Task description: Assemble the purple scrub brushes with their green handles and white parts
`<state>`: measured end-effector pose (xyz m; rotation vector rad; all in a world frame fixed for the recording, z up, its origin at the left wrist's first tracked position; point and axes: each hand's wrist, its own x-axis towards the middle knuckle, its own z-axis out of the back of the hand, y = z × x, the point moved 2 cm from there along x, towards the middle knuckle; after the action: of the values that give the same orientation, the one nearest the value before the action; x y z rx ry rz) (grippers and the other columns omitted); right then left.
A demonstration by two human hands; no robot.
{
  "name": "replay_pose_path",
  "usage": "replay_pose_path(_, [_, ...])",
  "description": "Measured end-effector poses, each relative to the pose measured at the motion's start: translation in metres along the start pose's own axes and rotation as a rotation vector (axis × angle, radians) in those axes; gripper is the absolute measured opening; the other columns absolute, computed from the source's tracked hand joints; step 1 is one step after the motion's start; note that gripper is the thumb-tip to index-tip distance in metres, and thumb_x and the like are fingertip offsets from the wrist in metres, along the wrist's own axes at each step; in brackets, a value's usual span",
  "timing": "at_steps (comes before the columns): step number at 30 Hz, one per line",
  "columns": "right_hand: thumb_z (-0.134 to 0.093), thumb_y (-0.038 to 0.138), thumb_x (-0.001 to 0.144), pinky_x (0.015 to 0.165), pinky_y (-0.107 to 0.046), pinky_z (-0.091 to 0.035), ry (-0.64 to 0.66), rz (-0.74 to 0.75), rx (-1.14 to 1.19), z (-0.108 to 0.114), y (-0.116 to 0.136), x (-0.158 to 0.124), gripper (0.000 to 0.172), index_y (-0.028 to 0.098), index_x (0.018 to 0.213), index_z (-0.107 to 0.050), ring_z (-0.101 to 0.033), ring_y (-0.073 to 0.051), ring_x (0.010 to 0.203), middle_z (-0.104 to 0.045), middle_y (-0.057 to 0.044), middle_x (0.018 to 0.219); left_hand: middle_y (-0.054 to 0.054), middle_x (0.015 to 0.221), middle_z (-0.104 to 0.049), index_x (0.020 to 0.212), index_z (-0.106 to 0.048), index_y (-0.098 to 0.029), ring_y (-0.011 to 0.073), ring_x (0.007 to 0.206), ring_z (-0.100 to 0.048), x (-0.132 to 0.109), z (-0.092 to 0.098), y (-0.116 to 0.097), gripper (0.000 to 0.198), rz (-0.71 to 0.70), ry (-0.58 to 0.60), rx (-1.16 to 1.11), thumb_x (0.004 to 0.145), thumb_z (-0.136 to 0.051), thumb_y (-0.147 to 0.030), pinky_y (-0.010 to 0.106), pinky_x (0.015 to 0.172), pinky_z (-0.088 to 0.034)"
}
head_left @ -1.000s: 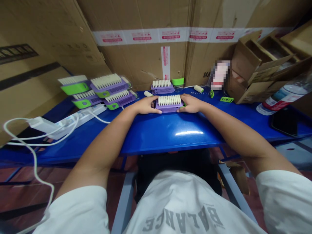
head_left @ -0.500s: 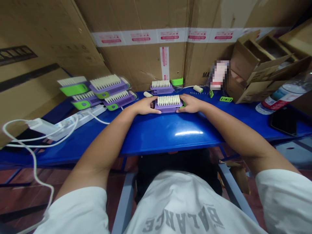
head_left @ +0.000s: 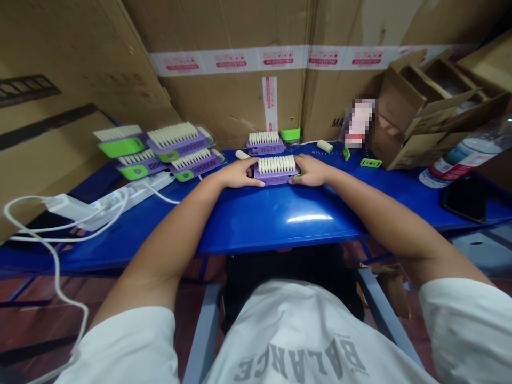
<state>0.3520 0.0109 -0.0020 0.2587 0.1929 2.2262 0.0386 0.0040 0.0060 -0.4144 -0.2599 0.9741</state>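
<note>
A purple brush (head_left: 276, 169) with cream bristles facing up rests on the blue table, gripped at both ends. My left hand (head_left: 241, 173) closes around its left end, thumb along the near side. At the other end my right hand (head_left: 312, 170) is closed on it, with a bit of green showing beside the fingers. Just behind is a second purple brush (head_left: 264, 142), bristles up, and a green cap-like piece (head_left: 290, 134) stands to its right. A cream cylinder (head_left: 242, 154) lies behind my left hand; another cream cylinder (head_left: 325, 145) lies beyond my right hand.
Several green-and-purple brushes (head_left: 180, 136) are piled at the left, by a white power strip (head_left: 120, 200) with cables. On the right are small green parts (head_left: 370, 162), a water bottle (head_left: 460, 160), a black phone (head_left: 464, 201) and open cardboard boxes (head_left: 416, 106). Large cartons (head_left: 224, 96) stand behind.
</note>
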Motion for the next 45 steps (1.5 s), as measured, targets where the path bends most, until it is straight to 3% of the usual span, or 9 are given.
replay_pose_path(8, [-0.086, 0.061, 0.089, 0.127, -0.076, -0.053, -0.017, 0.019, 0.014, -0.002, -0.003, 0.001, 0.078, 0.017, 0.150, -0.066, -0.070, -0.052, 0.141, -0.075, -0.023, 0.149, 0.018, 0.152, -0.079, 0.171, -0.060, -0.019, 0.0436, 0.137, -0.076, 0.000, 0.000, -0.001, 0.111, -0.005, -0.004, -0.010, 0.080, -0.093, -0.074, 0.047, 0.117, -0.059])
replay_pose_path(18, [-0.092, 0.058, 0.088, 0.128, -0.072, -0.053, -0.015, -0.003, 0.032, 0.001, 0.002, 0.000, 0.082, 0.014, 0.153, -0.067, -0.070, -0.053, 0.144, -0.074, -0.025, 0.153, 0.018, 0.145, -0.082, 0.174, -0.058, -0.018, 0.0410, 0.127, -0.080, -0.001, 0.000, -0.001, 0.114, 0.012, 0.004, 0.004, 0.081, -0.092, -0.076, 0.045, 0.110, -0.060])
replay_pose_path(24, [-0.107, 0.046, 0.075, 0.134, -0.069, -0.051, 0.017, 0.057, 0.230, 0.012, -0.011, -0.006, 0.107, 0.014, 0.167, -0.061, -0.068, -0.050, 0.153, -0.069, -0.026, 0.169, 0.016, 0.138, -0.084, 0.171, -0.061, -0.021, 0.0391, 0.123, -0.080, 0.000, 0.001, 0.000, 0.112, -0.027, -0.028, 0.005, 0.079, -0.095, -0.076, 0.044, 0.109, -0.059])
replay_pose_path(27, [-0.109, 0.042, 0.071, 0.139, -0.065, -0.047, 0.023, 0.026, 0.245, 0.020, -0.017, -0.010, 0.112, 0.014, 0.169, -0.064, -0.067, -0.049, 0.157, -0.068, -0.024, 0.172, 0.016, 0.140, -0.083, 0.172, -0.060, -0.020, 0.0384, 0.122, -0.080, 0.000, 0.000, 0.001, 0.112, -0.013, -0.017, 0.006, 0.080, -0.094, -0.074, 0.043, 0.106, -0.059])
replay_pose_path(32, [-0.109, 0.041, 0.071, 0.126, -0.061, -0.061, 0.077, -0.077, 0.288, 0.035, -0.029, -0.016, 0.104, 0.013, 0.164, -0.071, -0.079, -0.044, 0.136, -0.079, -0.023, 0.157, 0.016, 0.137, -0.084, 0.174, -0.057, -0.019, 0.0368, 0.115, -0.081, 0.000, -0.001, 0.000, 0.111, 0.007, 0.023, -0.007, 0.083, -0.092, -0.072, 0.041, 0.098, -0.061])
replay_pose_path(38, [-0.106, 0.053, 0.074, 0.116, -0.055, -0.066, 0.141, -0.064, 0.401, 0.040, -0.036, -0.019, 0.077, 0.020, 0.141, -0.088, -0.082, -0.037, 0.119, -0.090, -0.014, 0.130, 0.015, 0.138, -0.083, 0.172, -0.059, -0.020, 0.0361, 0.114, -0.081, 0.000, -0.001, 0.001, 0.107, -0.003, 0.019, -0.001, 0.084, -0.091, -0.071, 0.040, 0.097, -0.061])
replay_pose_path(45, [-0.102, 0.064, 0.070, 0.103, -0.049, -0.065, 0.128, -0.011, 0.467, 0.034, -0.032, -0.017, 0.079, 0.019, 0.134, -0.090, -0.079, -0.032, 0.104, -0.090, -0.012, 0.118, 0.016, 0.144, -0.082, 0.175, -0.055, -0.018, 0.0368, 0.118, -0.081, 0.001, -0.002, 0.004, 0.112, -0.003, 0.021, -0.006, 0.083, -0.090, -0.073, 0.042, 0.101, -0.061])
